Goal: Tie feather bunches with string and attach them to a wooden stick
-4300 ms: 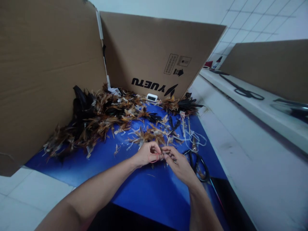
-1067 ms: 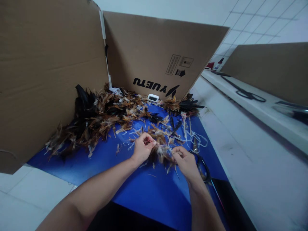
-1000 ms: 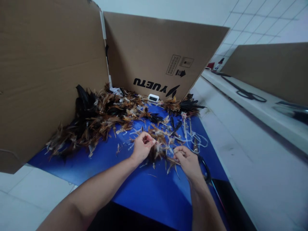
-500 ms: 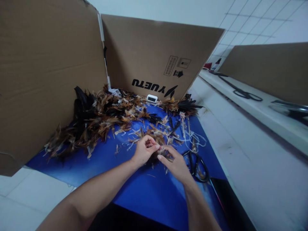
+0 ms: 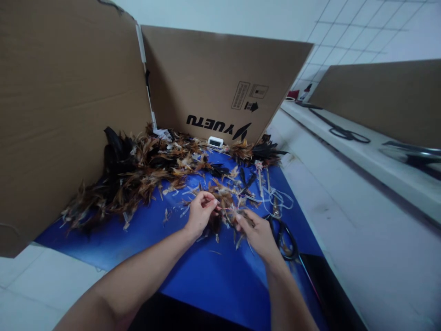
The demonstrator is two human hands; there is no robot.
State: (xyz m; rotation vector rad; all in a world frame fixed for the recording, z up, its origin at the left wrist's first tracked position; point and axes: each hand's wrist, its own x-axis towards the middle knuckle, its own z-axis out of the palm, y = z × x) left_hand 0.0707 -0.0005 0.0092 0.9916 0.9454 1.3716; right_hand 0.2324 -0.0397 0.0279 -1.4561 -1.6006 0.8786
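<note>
A small bunch of brown and black feathers hangs between my two hands over a blue sheet. My left hand pinches its left end with closed fingers. The right end is gripped by my right hand. Loose feather bits droop under the bunch. Just beyond my hands lie more loose feathers and white strips.
A large pile of brown and black feathers lies at the back left against tall cardboard walls. Black scissors and a white cord lie right of my right hand. A small white device stands by the cardboard.
Half a second ago my hands were close together on the bunch; now they have drawn slightly apart and the feathers are spread between them. The view shifted a little.
</note>
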